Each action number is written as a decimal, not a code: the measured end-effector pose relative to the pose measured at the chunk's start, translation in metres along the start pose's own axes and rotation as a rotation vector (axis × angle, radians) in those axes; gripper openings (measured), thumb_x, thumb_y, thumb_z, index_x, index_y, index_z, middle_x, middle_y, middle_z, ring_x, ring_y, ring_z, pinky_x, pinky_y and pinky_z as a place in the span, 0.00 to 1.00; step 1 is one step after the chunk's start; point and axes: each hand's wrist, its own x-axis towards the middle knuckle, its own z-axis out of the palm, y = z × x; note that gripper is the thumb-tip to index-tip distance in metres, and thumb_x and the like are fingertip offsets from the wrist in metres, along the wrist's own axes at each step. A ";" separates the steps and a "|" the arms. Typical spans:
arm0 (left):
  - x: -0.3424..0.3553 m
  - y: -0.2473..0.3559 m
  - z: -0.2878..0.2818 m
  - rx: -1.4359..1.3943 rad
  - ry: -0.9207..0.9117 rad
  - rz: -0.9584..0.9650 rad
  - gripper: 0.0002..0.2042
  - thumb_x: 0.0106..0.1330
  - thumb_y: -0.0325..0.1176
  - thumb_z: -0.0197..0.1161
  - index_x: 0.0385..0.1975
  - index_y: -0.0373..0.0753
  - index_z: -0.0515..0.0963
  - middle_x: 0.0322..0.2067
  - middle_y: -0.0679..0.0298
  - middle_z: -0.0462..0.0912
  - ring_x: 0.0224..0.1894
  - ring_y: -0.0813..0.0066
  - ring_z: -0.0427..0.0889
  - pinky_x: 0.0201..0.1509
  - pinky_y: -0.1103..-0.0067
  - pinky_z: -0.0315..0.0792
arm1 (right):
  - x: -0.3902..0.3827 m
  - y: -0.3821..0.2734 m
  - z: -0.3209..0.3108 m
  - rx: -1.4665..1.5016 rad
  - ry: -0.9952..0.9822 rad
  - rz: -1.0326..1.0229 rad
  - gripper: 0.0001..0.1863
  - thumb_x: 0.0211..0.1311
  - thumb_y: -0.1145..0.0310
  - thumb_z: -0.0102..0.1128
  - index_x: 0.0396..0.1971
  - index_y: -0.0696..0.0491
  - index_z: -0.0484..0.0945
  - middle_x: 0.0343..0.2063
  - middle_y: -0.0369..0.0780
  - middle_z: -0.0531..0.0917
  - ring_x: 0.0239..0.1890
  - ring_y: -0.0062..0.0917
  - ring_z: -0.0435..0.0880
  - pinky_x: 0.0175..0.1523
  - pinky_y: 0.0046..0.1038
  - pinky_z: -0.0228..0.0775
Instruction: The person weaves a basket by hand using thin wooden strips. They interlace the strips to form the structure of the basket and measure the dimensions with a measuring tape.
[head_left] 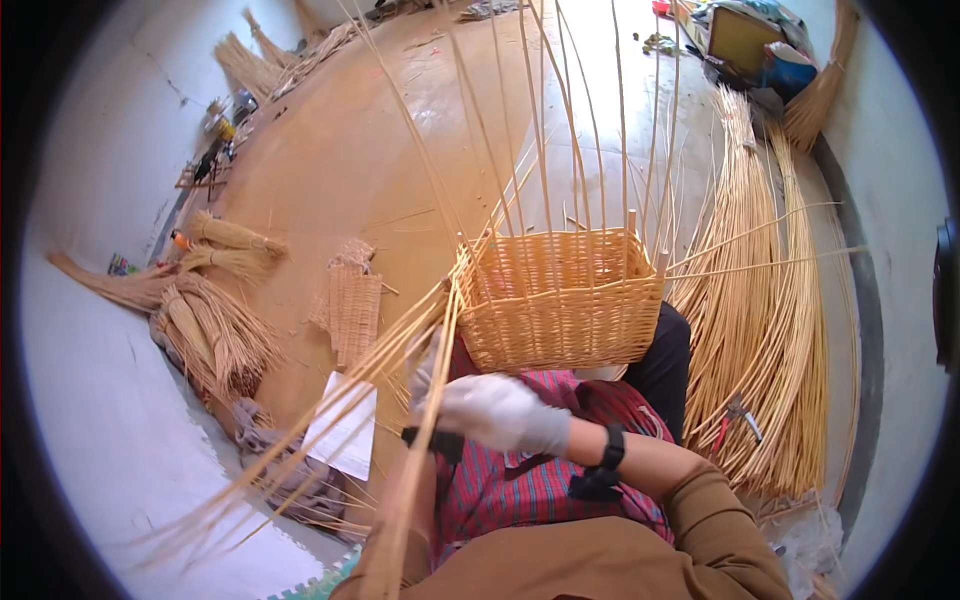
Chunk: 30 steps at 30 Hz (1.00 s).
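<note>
A woven wicker basket (560, 320) rests across my lap, with tall upright rods rising from its far side. A bundle of long willow rods (385, 345) fans from its left corner down toward the lower left. My left hand (424, 362), in a pale glove, is beside that corner, mostly hidden behind the rods, its fingers not showing. Crossing to the left, my right hand (500, 412) wears a white glove and is blurred. Its fingers appear closed around rods that slant down past it. A black strap circles the right wrist.
Long bundles of rods (735, 300) lie on the floor at right, with red-handled pliers (737, 415) on them. More bundles (205, 335) lie at left. A woven panel (352, 310) and white paper (342, 425) are nearer. Two loose rods stick out rightward from the basket.
</note>
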 end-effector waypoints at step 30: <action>-0.021 0.027 -0.028 -0.495 0.085 0.314 0.15 0.83 0.42 0.46 0.53 0.36 0.72 0.32 0.63 0.81 0.42 0.73 0.82 0.71 0.62 0.70 | 0.018 0.039 -0.110 0.465 1.045 -0.116 0.19 0.67 0.83 0.53 0.56 0.54 0.74 0.41 0.40 0.86 0.42 0.23 0.86 0.44 0.26 0.80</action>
